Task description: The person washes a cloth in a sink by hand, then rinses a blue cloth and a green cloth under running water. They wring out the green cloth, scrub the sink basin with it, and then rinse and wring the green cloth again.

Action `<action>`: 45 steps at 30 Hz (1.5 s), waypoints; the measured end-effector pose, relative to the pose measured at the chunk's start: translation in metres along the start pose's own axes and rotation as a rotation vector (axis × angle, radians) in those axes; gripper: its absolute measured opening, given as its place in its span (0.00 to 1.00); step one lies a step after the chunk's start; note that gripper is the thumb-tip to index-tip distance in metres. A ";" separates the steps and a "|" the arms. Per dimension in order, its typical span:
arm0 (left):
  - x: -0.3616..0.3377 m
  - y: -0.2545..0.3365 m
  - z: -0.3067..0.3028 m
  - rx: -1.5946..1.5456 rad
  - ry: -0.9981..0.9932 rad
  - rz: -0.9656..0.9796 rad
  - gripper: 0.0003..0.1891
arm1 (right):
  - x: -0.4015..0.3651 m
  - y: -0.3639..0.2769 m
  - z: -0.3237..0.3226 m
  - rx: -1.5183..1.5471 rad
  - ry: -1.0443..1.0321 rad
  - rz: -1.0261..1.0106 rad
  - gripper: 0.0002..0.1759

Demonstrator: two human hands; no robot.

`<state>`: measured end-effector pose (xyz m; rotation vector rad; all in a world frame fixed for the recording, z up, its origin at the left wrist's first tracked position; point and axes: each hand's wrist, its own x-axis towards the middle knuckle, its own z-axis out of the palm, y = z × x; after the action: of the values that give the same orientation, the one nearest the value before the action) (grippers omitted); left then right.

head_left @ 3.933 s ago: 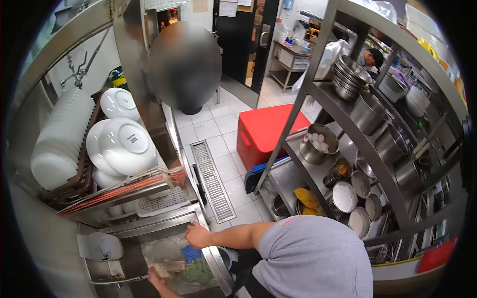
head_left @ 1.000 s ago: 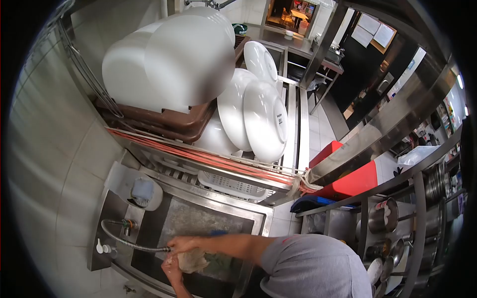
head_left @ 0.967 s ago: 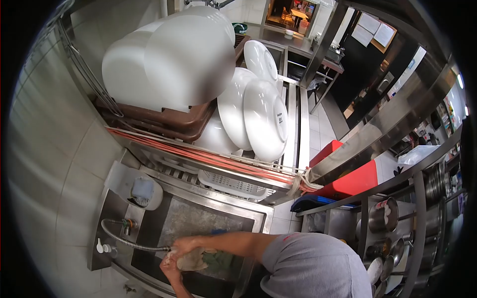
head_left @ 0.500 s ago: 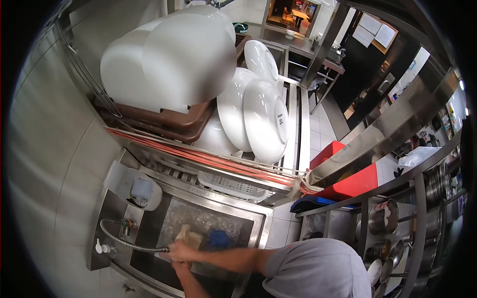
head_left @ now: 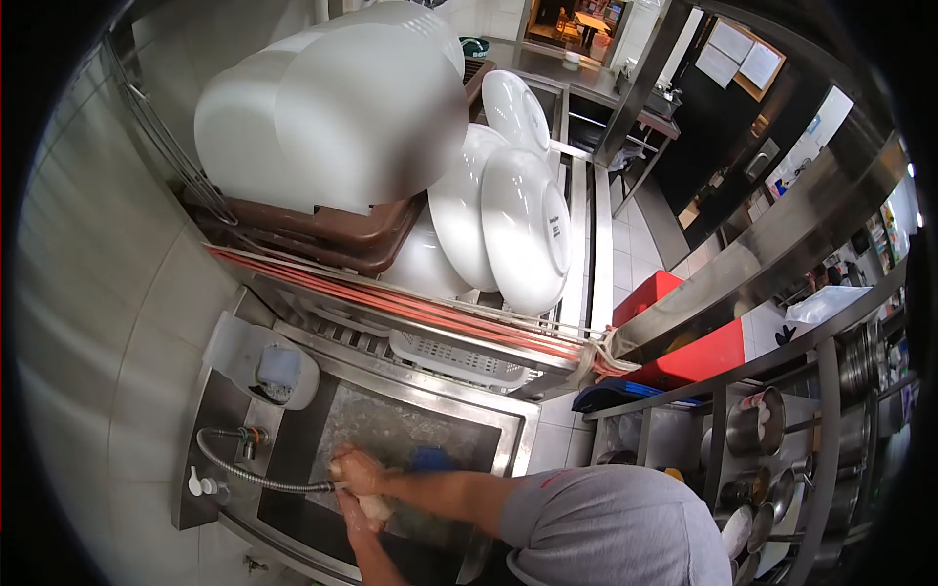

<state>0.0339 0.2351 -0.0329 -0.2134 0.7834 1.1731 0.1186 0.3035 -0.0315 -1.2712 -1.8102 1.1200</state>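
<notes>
Over the sink (head_left: pixel 410 386), my hands are close together below the hose tip. My right hand (head_left: pixel 358 473) is closed around a pale beige, cloth-like piece (head_left: pixel 375 508), which bulges out between the two hands. My left hand (head_left: pixel 360 516) is just below, its fingers partly hidden, and seems to grip the same piece. A flexible metal hose (head_left: pixel 269 481) ends right at my hands. Beyond my right forearm, a blue cloth-like thing (head_left: pixel 430 457) lies in the sink water, partly covered by the arm.
A white container (head_left: pixel 301 389) holding a pale blue block stands at the sink corner, with a pump bottle (head_left: pixel 207 487) nearby. Above the sink, a rack bar wrapped in red cords (head_left: pixel 410 314) crosses the view. White plates (head_left: pixel 526 230) and a brown tray (head_left: pixel 332 242) rest on the rack.
The beige piece, which stuck up beyond my hands, now sits between them. My right hand has turned and shifted slightly. My right forearm covers more of the blue thing.
</notes>
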 end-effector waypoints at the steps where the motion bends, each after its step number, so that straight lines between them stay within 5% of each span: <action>1: -0.027 0.002 0.039 0.260 0.035 -0.036 0.31 | 0.009 0.008 -0.003 0.008 0.107 -0.154 0.16; 2: -0.037 0.005 0.051 0.358 0.105 0.015 0.28 | 0.008 -0.005 -0.011 0.117 0.036 0.075 0.14; 3: -0.033 0.010 0.030 0.356 0.101 0.017 0.28 | 0.009 0.002 -0.016 0.114 0.036 0.071 0.14; 5: -0.021 0.026 -0.027 0.686 0.223 0.360 0.25 | 0.014 0.028 -0.021 0.208 -0.455 -0.028 0.16; 6: -0.028 0.025 -0.025 0.606 0.144 0.559 0.20 | 0.015 0.022 -0.036 0.206 -0.452 -0.031 0.16; 8: -0.036 0.018 -0.018 0.436 0.164 0.607 0.20 | 0.013 0.019 -0.067 -0.178 -0.991 -0.283 0.19; 9: -0.038 0.014 -0.017 0.265 0.184 0.650 0.19 | 0.012 0.024 -0.067 -0.179 -0.992 -0.275 0.19; 12: -0.007 -0.001 -0.049 0.113 0.150 0.455 0.21 | 0.015 0.015 -0.057 0.873 -0.527 0.237 0.15; 13: 0.005 -0.004 -0.055 0.115 0.150 0.453 0.21 | 0.008 -0.005 -0.041 0.875 -0.524 0.238 0.15; 15: 0.021 -0.010 -0.063 1.014 0.145 0.560 0.22 | -0.005 -0.042 -0.014 0.313 -0.284 0.479 0.11; 16: 0.024 -0.010 -0.056 1.105 0.138 0.568 0.22 | -0.015 -0.049 -0.008 0.315 -0.282 0.480 0.11; 19: 0.016 -0.012 -0.004 0.223 0.068 0.293 0.20 | -0.030 -0.054 0.016 0.041 -0.183 0.164 0.11; 22: 0.011 -0.011 0.018 0.090 0.000 0.211 0.19 | -0.017 -0.024 0.057 0.014 0.583 0.225 0.14; 23: 0.011 -0.009 0.015 0.059 -0.014 0.193 0.19 | -0.021 -0.032 0.052 0.020 0.583 0.231 0.14; 25: 0.015 -0.004 0.002 -0.023 -0.043 0.166 0.18 | -0.026 -0.046 0.023 0.054 -0.062 0.202 0.15; 29: -0.005 -0.005 -0.001 -0.108 -0.086 0.128 0.17 | -0.021 -0.026 0.005 0.141 0.126 0.091 0.14; 31: -0.031 -0.001 0.017 0.148 0.057 0.165 0.14 | 0.003 -0.004 -0.012 0.080 -0.020 0.063 0.13; 32: -0.027 0.004 0.001 0.153 0.047 0.162 0.14 | 0.010 -0.009 -0.030 0.052 -0.190 0.335 0.13; 34: -0.026 0.029 -0.050 0.924 0.027 0.191 0.24 | 0.015 0.011 -0.019 0.018 -0.309 0.273 0.13; 35: -0.024 0.033 -0.045 0.962 0.006 0.157 0.24 | 0.014 0.021 -0.013 -0.028 -0.436 0.216 0.14; 36: -0.028 0.030 -0.031 1.108 0.035 0.353 0.27 | 0.010 0.018 -0.011 -0.011 -0.390 0.252 0.14; 37: -0.035 0.023 -0.018 1.238 0.051 0.553 0.30 | 0.006 0.013 -0.007 0.127 -0.554 0.004 0.15; 38: -0.057 0.015 0.035 1.251 -0.021 0.539 0.33 | 0.004 0.008 -0.008 0.253 -0.710 -0.256 0.17; 42: -0.017 0.052 -0.009 1.371 -0.008 0.375 0.28 | 0.012 -0.006 -0.048 0.114 -0.727 0.011 0.15; 44: -0.006 0.058 -0.015 1.194 0.071 0.260 0.22 | 0.011 -0.005 -0.058 0.200 -0.591 0.337 0.21; 45: -0.004 0.055 -0.011 0.844 0.110 0.489 0.18 | 0.005 0.002 -0.060 0.206 -0.581 0.349 0.21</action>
<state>-0.0200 0.2482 -0.0247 0.6504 1.4089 1.1812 0.1698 0.3246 -0.0080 -1.2481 -1.8324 1.9804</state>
